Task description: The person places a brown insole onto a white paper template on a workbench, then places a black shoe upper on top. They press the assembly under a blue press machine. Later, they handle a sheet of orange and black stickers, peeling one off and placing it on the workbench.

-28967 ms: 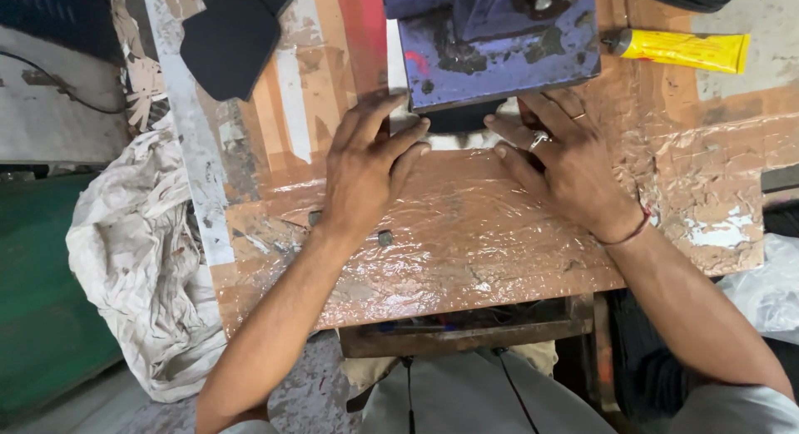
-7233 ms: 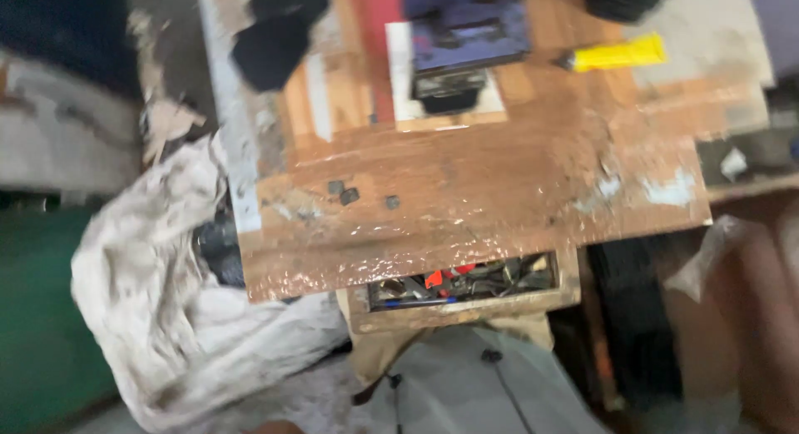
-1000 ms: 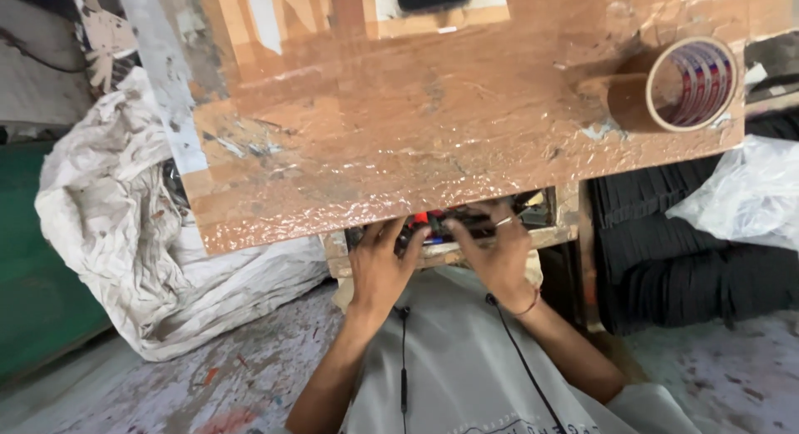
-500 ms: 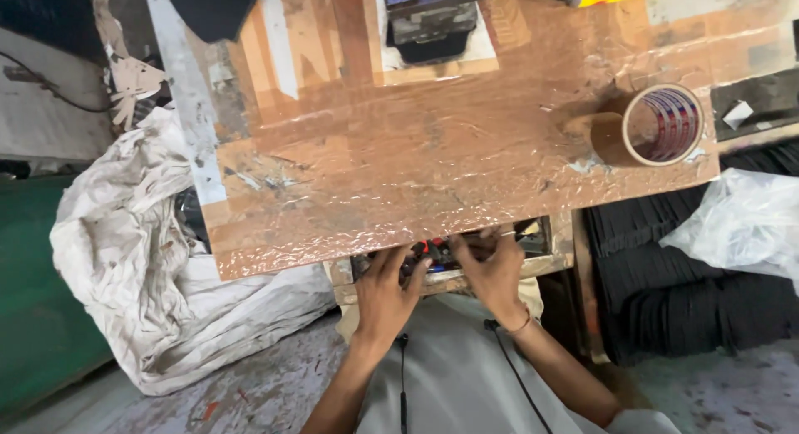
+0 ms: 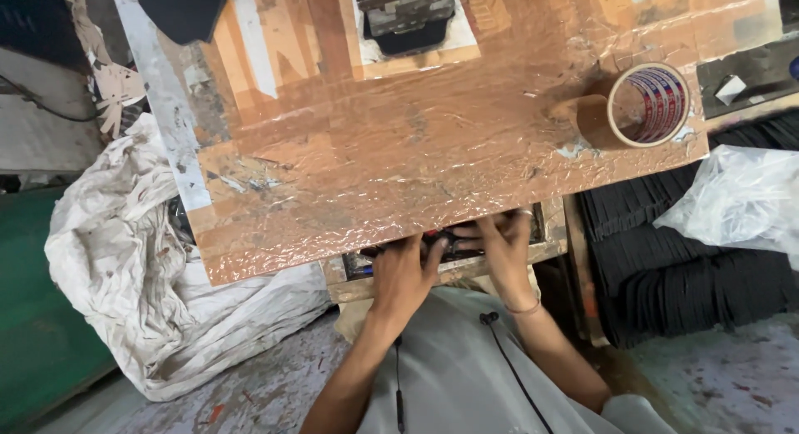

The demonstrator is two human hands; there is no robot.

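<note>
L hand (image 5: 405,272) & R hand (image 5: 502,247) in drawer (image 5: 454,252) under tabletop (image 5: 416,143); fingers curled, grip unclear

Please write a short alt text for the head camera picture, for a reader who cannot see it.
Seen from above, a person's left hand and right hand reach into an open drawer under the front edge of a worn, tape-covered wooden table. A roll of tape lies on the table at the right; a crumpled white sack lies on the floor at the left.
</note>
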